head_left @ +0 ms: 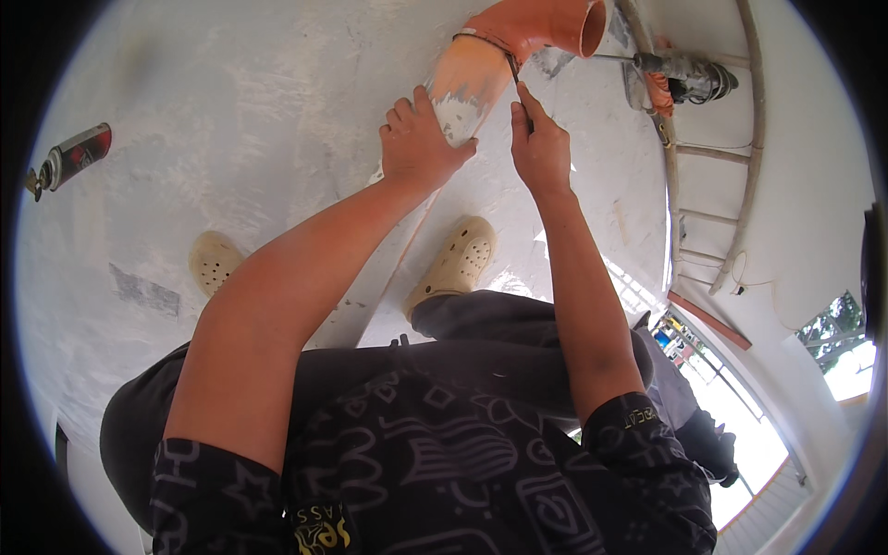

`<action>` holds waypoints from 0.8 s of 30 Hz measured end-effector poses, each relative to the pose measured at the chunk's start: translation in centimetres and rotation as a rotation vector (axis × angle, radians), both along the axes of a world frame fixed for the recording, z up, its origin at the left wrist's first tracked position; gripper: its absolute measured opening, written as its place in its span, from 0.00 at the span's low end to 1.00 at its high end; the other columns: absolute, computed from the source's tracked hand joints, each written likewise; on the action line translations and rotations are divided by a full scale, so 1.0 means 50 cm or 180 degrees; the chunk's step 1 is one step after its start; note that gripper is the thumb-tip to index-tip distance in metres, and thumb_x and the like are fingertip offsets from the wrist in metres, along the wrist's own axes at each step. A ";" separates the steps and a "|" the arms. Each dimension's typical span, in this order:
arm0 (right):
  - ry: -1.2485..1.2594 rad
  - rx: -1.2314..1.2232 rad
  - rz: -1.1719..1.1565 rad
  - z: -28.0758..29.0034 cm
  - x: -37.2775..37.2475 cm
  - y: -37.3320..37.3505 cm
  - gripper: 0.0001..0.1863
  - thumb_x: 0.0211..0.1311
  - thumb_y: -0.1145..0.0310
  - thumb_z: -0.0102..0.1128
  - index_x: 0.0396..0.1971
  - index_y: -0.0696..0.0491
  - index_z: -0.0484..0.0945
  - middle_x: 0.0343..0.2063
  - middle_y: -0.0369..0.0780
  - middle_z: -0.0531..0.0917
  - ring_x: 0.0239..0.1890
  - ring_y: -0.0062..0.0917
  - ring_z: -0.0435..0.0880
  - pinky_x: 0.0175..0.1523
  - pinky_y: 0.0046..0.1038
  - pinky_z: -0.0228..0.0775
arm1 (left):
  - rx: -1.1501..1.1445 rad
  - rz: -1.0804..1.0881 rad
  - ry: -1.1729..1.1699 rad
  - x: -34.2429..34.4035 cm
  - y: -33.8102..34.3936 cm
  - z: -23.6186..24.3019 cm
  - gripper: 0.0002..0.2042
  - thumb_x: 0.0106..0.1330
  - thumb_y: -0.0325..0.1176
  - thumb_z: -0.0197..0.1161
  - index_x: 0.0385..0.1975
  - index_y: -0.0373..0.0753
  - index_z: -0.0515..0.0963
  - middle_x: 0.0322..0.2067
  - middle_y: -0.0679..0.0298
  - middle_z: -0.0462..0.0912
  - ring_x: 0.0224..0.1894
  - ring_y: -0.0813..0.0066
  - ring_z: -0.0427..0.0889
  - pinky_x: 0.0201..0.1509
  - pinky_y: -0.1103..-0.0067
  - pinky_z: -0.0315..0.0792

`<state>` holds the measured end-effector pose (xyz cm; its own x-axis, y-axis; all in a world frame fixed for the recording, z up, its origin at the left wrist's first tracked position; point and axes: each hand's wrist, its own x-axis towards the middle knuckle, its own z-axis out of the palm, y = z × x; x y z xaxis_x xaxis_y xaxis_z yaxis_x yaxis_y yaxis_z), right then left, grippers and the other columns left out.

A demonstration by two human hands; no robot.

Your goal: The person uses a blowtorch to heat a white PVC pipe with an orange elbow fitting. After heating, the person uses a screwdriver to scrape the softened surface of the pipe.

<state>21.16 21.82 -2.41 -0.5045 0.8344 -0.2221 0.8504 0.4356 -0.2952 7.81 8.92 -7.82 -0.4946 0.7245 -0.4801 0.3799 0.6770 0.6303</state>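
Note:
An orange pipe [468, 76], smeared with white and grey toward me, runs into an orange elbow fitting [527, 23] at the top of the view. My left hand [421, 143] is wrapped across the pipe's whitened stretch, thumb on one side and fingers on the other. In my right hand [539, 143] is a slim dark tool [513, 69], pinched between thumb and fingers; its exact kind is unclear. The tool's far end meets the rim where the pipe enters the elbow. The elbow's open mouth points right.
A spray can [76, 157] lies on the pale, stained floor at far left. To the right, a power drill [689, 76] with a long bit rests by a wooden ladder [754, 139]. My feet, in beige clogs [462, 254], stand close below the pipe.

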 end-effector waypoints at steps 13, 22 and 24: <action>0.1257 -0.1592 -0.1550 0.027 -0.086 0.013 0.25 0.83 0.54 0.60 0.69 0.52 0.81 0.23 0.35 0.79 0.16 0.16 0.73 0.18 0.26 0.64 | -0.0007 0.0018 -0.0007 0.008 0.001 -0.008 0.58 0.56 0.58 0.81 0.77 0.28 0.55 0.63 0.41 0.69 0.66 0.45 0.72 0.69 0.57 0.70; -0.0188 0.0101 0.0074 0.012 -0.083 0.035 0.22 0.82 0.53 0.57 0.67 0.45 0.84 0.45 0.49 0.92 0.40 0.42 0.93 0.50 0.39 0.84 | 0.0030 0.0042 -0.0010 0.007 0.000 -0.003 0.57 0.56 0.59 0.80 0.76 0.29 0.55 0.63 0.42 0.69 0.66 0.46 0.72 0.70 0.57 0.70; -0.0205 -0.0018 -0.0066 0.015 -0.087 0.038 0.23 0.82 0.52 0.57 0.67 0.45 0.84 0.48 0.50 0.92 0.44 0.45 0.94 0.55 0.40 0.84 | 0.0011 0.0012 -0.0004 0.007 -0.001 -0.005 0.57 0.56 0.59 0.80 0.77 0.29 0.55 0.63 0.42 0.69 0.66 0.46 0.72 0.70 0.57 0.69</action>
<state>16.82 23.72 -1.65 -0.4715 0.8432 -0.2582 0.8765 0.4161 -0.2421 8.18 8.87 -8.08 -0.4967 0.7242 -0.4784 0.3764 0.6764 0.6331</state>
